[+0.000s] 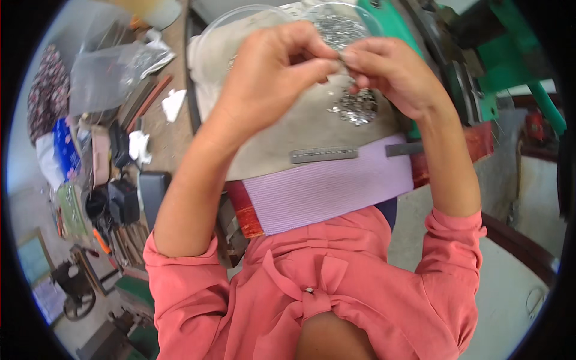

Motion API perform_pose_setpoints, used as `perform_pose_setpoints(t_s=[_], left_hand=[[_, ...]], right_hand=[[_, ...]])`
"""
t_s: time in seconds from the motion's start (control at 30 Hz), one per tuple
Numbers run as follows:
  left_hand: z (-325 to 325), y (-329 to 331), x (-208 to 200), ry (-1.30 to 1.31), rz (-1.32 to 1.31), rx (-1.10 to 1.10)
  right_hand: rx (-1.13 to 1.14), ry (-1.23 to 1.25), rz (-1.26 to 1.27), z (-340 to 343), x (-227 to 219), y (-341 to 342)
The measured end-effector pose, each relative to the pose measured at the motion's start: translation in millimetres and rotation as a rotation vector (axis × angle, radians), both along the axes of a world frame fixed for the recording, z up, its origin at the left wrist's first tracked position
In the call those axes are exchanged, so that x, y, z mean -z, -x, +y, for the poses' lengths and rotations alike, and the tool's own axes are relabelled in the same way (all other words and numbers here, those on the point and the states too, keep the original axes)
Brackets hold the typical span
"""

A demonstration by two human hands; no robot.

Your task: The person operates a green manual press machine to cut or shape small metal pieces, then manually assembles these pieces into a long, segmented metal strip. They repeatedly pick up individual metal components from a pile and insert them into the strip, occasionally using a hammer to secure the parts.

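Note:
My left hand (273,75) and my right hand (393,72) meet over the cloth-covered work surface, fingertips almost touching. Thumb and forefinger of each are pinched together. Whatever sits between them is too small to make out. Just below my right hand lies a loose pile of small shiny metal pieces (358,109) on the beige cloth (264,147). Beyond the hands stands a clear round tub (373,23) holding many similar silvery pieces. A second clear tub (240,10) is partly hidden behind my left hand.
Near me, a grey slotted bar (324,155) and a dark flat bar (403,149) lie by a purple ribbed mat (330,192). Green machinery (504,36) stands at right. A wooden bench (165,135) at left carries plastic bags (102,81), paper scraps and a dark box (154,192).

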State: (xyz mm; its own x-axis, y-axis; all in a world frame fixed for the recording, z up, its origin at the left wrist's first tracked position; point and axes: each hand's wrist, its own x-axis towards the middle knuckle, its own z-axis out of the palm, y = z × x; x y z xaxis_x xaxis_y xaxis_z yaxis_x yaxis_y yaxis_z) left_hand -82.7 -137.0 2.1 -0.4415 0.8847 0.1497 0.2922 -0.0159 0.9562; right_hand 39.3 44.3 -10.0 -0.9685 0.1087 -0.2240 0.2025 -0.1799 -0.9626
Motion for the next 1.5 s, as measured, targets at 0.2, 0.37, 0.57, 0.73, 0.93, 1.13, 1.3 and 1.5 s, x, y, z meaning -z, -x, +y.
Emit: perform_pose_setpoints(t_s=[0.2,0.37,0.57,0.73,0.93,1.13,1.3,1.5], left_hand=[[-31.5,-32.7,12.3,0.051,0.205,-0.133],[-48.0,-46.1,23.0,0.104,0.219,-0.2],[-60.5,-61.3,40.9,0.002,0.388,-0.348],[-71.8,-71.7,49.8,0.024,0.448,-0.378],[-79.7,-73.4,56.3,0.028,0.405,-0.422],[-77.0,-64.4,57.6,-0.005,0.341,-0.42],[-87.7,-66.5,55.3,0.184,0.276,-0.417],[-103.2,-75.9,61.1,0.341,0.095,-0.446]], right_hand=[[-0.019,-0.014,-0.184,-21.4,15.0,-25.1],[-0.101,0.016,-0.21,-27.6,21.2,-23.8],[-0.093,-0.667,-0.132,-43.7,11.8,-17.0],[-0.243,-1.534,0.179,-74.5,18.6,-18.7],[-0.235,-1.524,0.216,-82.9,22.9,-15.8],[-0.093,-1.376,0.358,-71.6,34.5,-19.8],[0.006,-1.147,0.286,-60.9,29.8,-25.0],[0.068,-1.273,0.268,-55.2,50.2,-34.9]])
